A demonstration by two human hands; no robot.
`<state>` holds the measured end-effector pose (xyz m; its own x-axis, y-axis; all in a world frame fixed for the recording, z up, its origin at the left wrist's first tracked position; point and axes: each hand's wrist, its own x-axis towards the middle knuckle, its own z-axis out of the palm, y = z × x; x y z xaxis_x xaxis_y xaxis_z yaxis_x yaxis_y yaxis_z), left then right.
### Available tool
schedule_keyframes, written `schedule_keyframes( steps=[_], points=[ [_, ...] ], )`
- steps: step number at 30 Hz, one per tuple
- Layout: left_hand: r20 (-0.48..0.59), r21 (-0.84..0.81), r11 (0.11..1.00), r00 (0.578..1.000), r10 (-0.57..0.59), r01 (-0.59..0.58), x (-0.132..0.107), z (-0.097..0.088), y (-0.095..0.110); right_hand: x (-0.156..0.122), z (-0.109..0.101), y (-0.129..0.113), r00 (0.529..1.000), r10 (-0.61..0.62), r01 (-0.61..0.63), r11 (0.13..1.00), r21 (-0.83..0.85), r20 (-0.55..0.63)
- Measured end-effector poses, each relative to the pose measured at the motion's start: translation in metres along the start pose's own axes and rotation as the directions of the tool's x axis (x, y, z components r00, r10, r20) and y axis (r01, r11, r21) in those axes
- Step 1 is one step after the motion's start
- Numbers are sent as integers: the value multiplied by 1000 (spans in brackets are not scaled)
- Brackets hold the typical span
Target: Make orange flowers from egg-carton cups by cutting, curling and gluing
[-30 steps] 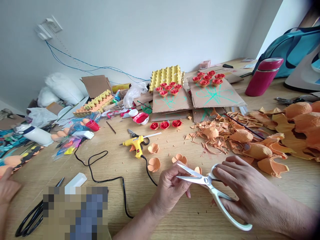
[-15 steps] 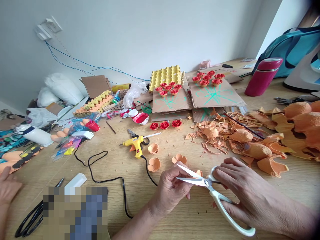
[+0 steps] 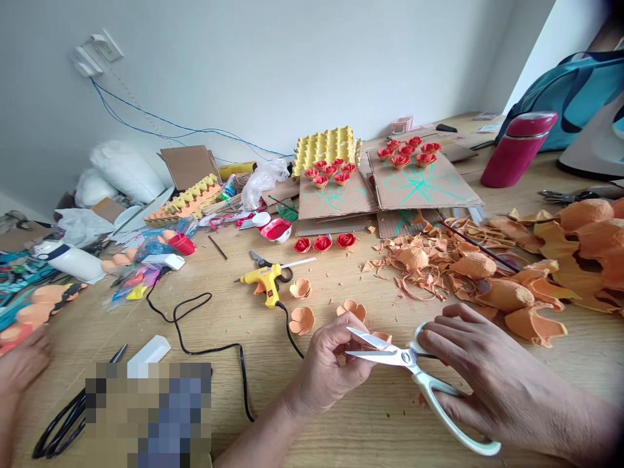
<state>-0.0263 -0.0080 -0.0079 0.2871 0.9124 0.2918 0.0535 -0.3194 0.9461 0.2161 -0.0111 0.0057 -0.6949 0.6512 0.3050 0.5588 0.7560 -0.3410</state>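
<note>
My right hand (image 3: 480, 370) is closed around the handles of white scissors (image 3: 429, 383), whose blades are parted and point left. Between the fingertips of my left hand (image 3: 334, 357) is a small orange egg-carton cup piece (image 3: 382, 337), mostly hidden behind the blades and fingers. The blades lie across that piece, close to my left thumb. Just beyond my left hand sits an orange petal cup (image 3: 351, 310), cut like a flower. Two more spots hold similar petal cups, one a flower shape (image 3: 301, 320) and one a small stack (image 3: 301, 288).
A yellow glue gun (image 3: 266, 284) rests over dark scissors, its cord running forward. Orange carton scraps (image 3: 429, 260) heap at right. Red flowers (image 3: 322, 244) stand by cardboard sheets (image 3: 424, 185). A pink bottle (image 3: 519, 151) stands back right. Another person's hand (image 3: 24, 357) is at far left.
The scissor blades have closed slightly, and more of the orange piece shows behind them. The view has shifted a little. At far left, the other person's hand has moved slightly.
</note>
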Motion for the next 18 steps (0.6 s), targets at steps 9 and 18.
schedule_keyframes(
  steps=[9, 18],
  points=[
    [9, 89, 996, 1000, 4, -5, 2, -3, 9, -1, 0, 1, 1000, -26, 26, 999, 25, -11],
    [53, -139, 976, 986, -161, 167, 5, -10, -1, -1, 5, 16, 998, -48, 44, 995, -95, -40]
  ],
)
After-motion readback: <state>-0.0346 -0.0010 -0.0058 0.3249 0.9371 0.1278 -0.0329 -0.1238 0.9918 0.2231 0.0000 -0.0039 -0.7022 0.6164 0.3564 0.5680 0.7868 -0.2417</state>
